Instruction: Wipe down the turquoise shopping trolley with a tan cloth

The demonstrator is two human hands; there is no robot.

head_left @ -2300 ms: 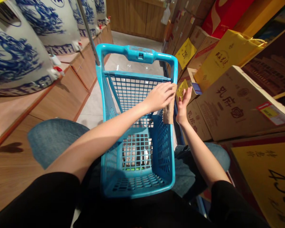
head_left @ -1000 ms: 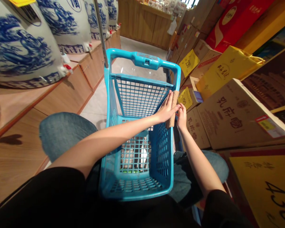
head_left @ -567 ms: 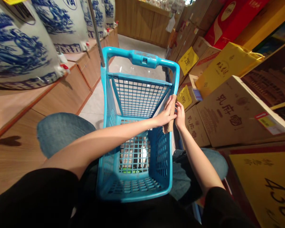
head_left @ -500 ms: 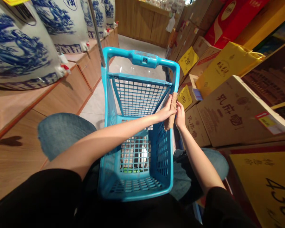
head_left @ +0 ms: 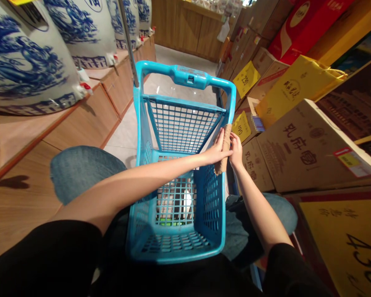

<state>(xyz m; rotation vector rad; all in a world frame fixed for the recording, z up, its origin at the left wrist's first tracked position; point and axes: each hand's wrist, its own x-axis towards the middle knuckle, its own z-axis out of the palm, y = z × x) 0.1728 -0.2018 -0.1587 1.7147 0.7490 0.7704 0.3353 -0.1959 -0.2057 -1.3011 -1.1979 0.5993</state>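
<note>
A strip of brown cloth [head_left: 225, 157] is draped over the right rim of a blue plastic shopping basket [head_left: 177, 258] with mesh walls. Reaching across the basket, my left hand [head_left: 215, 152] presses the cloth from the inner side, its fingers pointing up along the rim and its thumb across the top. On the outer side, my right hand [head_left: 235, 152] closes curled fingers on the same cloth. Part of the right fingers is hidden behind the rim. The basket stands between my knees, its handle [head_left: 190, 77] at the far end.
Large blue-and-white jars [head_left: 27, 66] with red-handled taps line a wooden ledge [head_left: 89, 107] on the left. Cardboard cartons [head_left: 315, 152], a yellow bag [head_left: 293, 88] and yellow price cards [head_left: 246, 79] crowd the right. A wooden counter [head_left: 185, 27] stands at the back.
My hands and the cloth have shifted slightly toward me along the rim. My left thumb now lies straighter across the cloth. The basket has stayed put.
</note>
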